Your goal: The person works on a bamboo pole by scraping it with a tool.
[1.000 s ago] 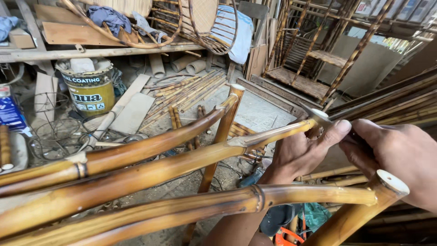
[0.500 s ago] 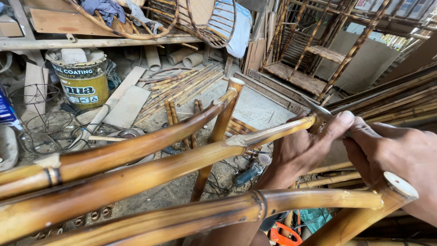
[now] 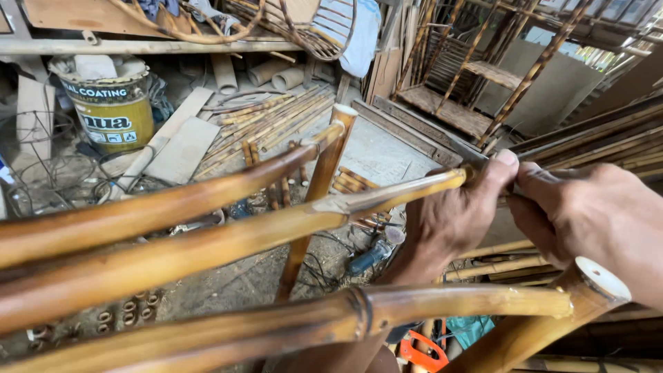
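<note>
Cluttered workshop floor, paint bucket [image 3: 114, 103], both hands [image 3: 456, 221] gripping bamboo pole [image 3: 387, 197] end

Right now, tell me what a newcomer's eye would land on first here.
Three glossy brown bamboo poles sweep across the foreground from the left edge. At the tip of the middle pole, right of centre, the left hand and the right hand close around a thin metal blade. A yellow paint bucket stands on the cluttered floor at upper left.
</note>
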